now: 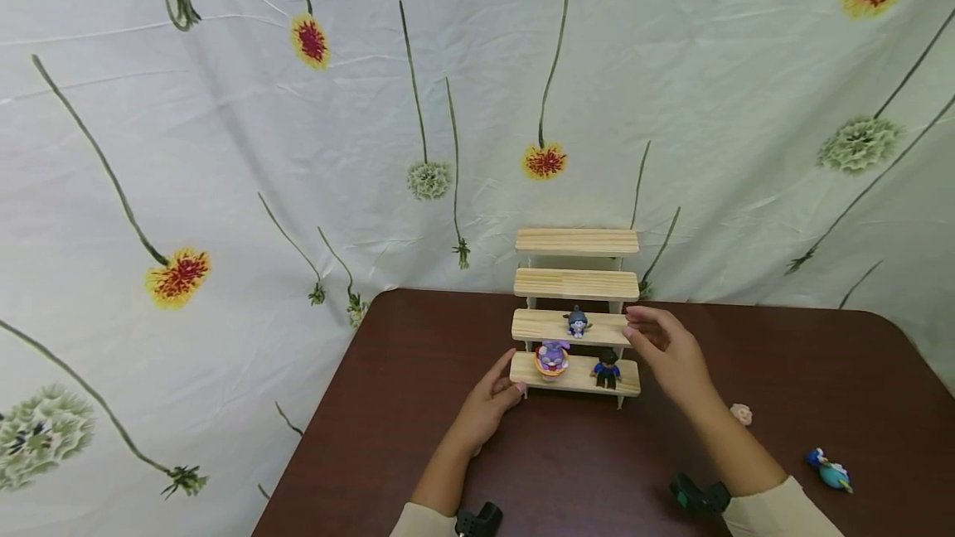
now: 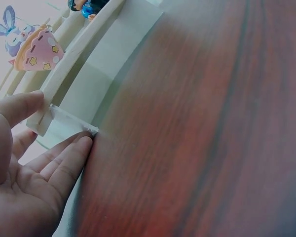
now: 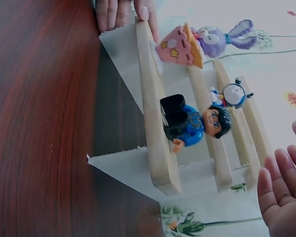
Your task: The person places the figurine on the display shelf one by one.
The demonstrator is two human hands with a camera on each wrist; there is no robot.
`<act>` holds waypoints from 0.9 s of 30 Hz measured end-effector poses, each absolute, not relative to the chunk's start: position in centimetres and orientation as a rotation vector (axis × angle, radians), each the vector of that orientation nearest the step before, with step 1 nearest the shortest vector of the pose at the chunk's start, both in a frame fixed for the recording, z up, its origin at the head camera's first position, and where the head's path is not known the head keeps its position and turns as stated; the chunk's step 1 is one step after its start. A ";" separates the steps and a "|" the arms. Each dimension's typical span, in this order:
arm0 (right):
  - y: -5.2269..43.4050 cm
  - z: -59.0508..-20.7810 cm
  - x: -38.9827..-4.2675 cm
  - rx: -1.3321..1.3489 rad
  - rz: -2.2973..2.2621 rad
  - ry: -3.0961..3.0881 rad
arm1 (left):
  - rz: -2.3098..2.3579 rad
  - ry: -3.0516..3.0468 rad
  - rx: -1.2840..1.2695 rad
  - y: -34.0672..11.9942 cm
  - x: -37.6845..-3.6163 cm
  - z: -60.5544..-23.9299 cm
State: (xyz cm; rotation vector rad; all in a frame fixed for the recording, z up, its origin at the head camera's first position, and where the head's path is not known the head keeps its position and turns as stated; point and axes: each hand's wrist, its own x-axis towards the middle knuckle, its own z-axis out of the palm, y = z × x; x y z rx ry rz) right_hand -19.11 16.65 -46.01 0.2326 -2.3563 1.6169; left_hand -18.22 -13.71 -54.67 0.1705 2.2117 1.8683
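Note:
A tiered wooden display rack [image 1: 577, 283] with clear side supports stands on the table. My left hand [image 1: 481, 414] grips the left end of its lowest shelf, thumb at the front corner and index finger at the back; other fingertips touch the clear support. My right hand [image 1: 675, 359] is beside the right end of the shelf above, fingers spread and holding nothing. The lowest shelf bears a purple rabbit figurine [image 1: 552, 357] in a pink cone-like base and a black-haired toy figure [image 3: 190, 123] in blue. A small dark-capped figurine [image 1: 578, 321] stands one shelf up.
To the right on the brown table [image 1: 358, 446] lie a small pale pink piece [image 1: 741, 413] and a blue-and-teal figurine [image 1: 831, 471]. A white flowered cloth [image 1: 358, 123] hangs behind the table and along its left side.

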 end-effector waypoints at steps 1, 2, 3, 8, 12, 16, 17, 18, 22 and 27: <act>16.8 -46.0 -19.0 0.229 1.616 -2.353 | 1.868 2.212 0.167 -13.7 -18.2 -54.7; 17.0 -45.9 -18.9 0.226 1.621 -2.348 | 1.864 2.215 0.164 -13.7 -18.2 -54.6; 17.2 -45.9 -18.7 0.224 1.625 -2.344 | 1.861 2.218 0.164 -13.7 -18.2 -54.6; 18.2 -45.5 -17.7 0.193 1.638 -2.318 | 1.853 2.224 0.155 -13.8 -18.1 -54.7; 19.1 -45.6 -17.2 0.162 1.635 -2.305 | 1.856 2.215 0.146 -13.8 -18.1 -54.8; 20.0 -45.8 -16.9 0.150 1.626 -2.297 | 1.870 2.197 0.148 -13.8 -18.1 -54.8; 20.2 -45.9 -16.8 0.145 1.627 -2.294 | 1.874 2.195 0.151 -13.8 -18.1 -54.8; 20.4 -45.9 -16.6 0.142 1.621 -2.298 | 1.879 2.192 0.158 -13.8 -18.1 -54.8; 21.2 -46.2 -16.2 0.119 1.608 -2.306 | 1.890 2.179 0.170 -13.8 -18.2 -54.6; 22.2 -46.6 -15.5 0.075 1.587 -2.334 | 1.892 2.174 0.172 -13.8 -18.1 -54.5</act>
